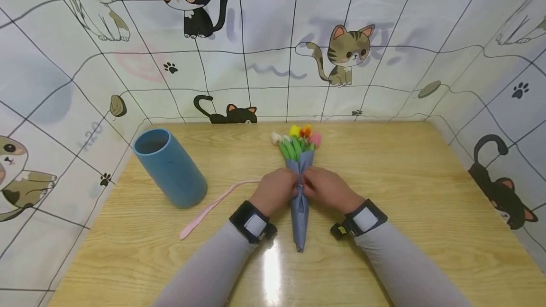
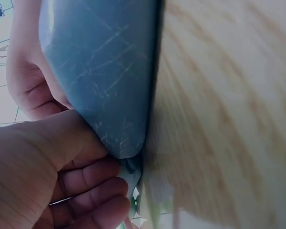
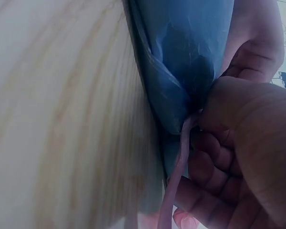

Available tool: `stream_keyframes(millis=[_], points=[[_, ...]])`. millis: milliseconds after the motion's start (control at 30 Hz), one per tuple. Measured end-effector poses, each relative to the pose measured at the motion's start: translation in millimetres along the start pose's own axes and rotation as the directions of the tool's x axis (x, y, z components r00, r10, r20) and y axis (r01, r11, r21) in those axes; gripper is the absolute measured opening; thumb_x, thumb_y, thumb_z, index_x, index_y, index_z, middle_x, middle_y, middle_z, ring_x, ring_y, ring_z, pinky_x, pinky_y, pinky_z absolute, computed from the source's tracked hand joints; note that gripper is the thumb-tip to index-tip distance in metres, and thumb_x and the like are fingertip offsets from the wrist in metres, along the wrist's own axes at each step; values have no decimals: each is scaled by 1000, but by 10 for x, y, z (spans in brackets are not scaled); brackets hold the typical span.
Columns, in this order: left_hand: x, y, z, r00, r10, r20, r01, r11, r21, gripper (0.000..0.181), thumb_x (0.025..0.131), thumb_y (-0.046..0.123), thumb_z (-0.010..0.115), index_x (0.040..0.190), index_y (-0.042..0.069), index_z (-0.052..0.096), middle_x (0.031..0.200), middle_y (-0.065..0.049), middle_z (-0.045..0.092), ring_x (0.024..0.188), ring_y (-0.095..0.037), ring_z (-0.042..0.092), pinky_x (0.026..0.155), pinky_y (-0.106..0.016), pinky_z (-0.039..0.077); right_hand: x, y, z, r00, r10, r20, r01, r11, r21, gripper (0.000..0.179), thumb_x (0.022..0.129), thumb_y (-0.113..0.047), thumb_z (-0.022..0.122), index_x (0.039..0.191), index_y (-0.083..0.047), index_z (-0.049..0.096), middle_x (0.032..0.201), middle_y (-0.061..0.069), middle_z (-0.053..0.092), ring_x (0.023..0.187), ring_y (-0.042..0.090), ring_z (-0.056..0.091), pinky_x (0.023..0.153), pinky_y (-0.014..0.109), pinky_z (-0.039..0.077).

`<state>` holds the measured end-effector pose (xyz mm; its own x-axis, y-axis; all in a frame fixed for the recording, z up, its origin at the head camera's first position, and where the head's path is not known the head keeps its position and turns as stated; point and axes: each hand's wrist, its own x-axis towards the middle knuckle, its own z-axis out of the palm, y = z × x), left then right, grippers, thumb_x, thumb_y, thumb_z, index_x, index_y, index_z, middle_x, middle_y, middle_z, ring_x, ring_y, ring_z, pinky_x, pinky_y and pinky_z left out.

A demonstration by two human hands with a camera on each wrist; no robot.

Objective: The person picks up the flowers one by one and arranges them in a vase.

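Note:
A small bouquet of tulips (image 1: 294, 143), white, yellow, orange and pink, lies on the table in blue-grey wrapping paper (image 1: 300, 224). Both hands meet at the narrow waist of the wrap, where a thin band crosses it. My left hand (image 1: 277, 188) curls its fingers at the waist's left side, thumb and forefinger pinched together; what they pinch is mostly hidden. My right hand (image 1: 328, 188) pinches a pink ribbon (image 3: 176, 176) against the paper in the right wrist view. A long tail of pink ribbon (image 1: 213, 203) trails from under the left hand across the table.
A blue cylindrical vase (image 1: 172, 169) stands on the wooden table (image 1: 405, 179), left of the bouquet. A cat-patterned sheet (image 1: 273, 75) borders the table at the back and sides. Both wrists carry strapped cameras.

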<state>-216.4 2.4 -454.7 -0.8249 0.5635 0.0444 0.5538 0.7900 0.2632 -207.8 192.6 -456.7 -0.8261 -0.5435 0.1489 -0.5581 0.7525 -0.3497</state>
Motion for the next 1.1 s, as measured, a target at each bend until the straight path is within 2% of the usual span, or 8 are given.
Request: stream_keyframes(millis=[167,400,633,800,967,1100], points=[[-32,-42,-6,1000,-13,-10,13,999,-47,11,94,19,74,85,18,68,79,4,62,72,-12,55,62,-25,47,-23,35,-7,1000,25,-4,-25,1000,-1,17,93,-20,69,84,-18,55,77,-5,51,71,10,48,60,24,41],[-104,-100,-77,999,-40,-14,39,997,-69,18,94,21,73,79,18,65,76,4,60,67,-13,54,59,-25,44,-72,99,-60,992,119,37,-120,992,34,19,92,-24,71,82,-20,55,75,-7,52,70,9,49,61,25,40],[-141,-119,-118,999,-37,-4,36,994,-101,22,92,17,74,74,17,61,73,4,58,65,-13,52,56,-25,42,-93,114,-92,987,146,64,-149,987,56,18,91,-24,71,82,-20,56,74,-8,52,68,9,49,60,25,40],[-155,-118,-121,999,-51,3,51,991,-122,21,94,19,73,75,17,62,73,4,58,65,-12,52,58,-25,42,-101,125,-108,984,170,46,-174,977,123,17,91,-20,71,84,-21,56,76,-7,54,71,11,51,62,27,42],[-140,-108,-114,997,-71,16,73,979,-188,12,97,21,70,87,15,71,78,4,62,69,-11,55,62,-24,46,-86,79,-126,988,149,45,-155,964,217,9,95,-20,72,98,-20,63,89,-5,59,81,13,55,70,29,48],[-131,-88,-107,999,-49,3,48,976,-213,9,99,19,70,96,12,74,85,3,65,75,-12,58,68,-25,51,-79,22,-136,995,96,29,-100,968,230,13,96,-19,73,108,-16,71,95,-3,60,86,13,55,74,28,50]])
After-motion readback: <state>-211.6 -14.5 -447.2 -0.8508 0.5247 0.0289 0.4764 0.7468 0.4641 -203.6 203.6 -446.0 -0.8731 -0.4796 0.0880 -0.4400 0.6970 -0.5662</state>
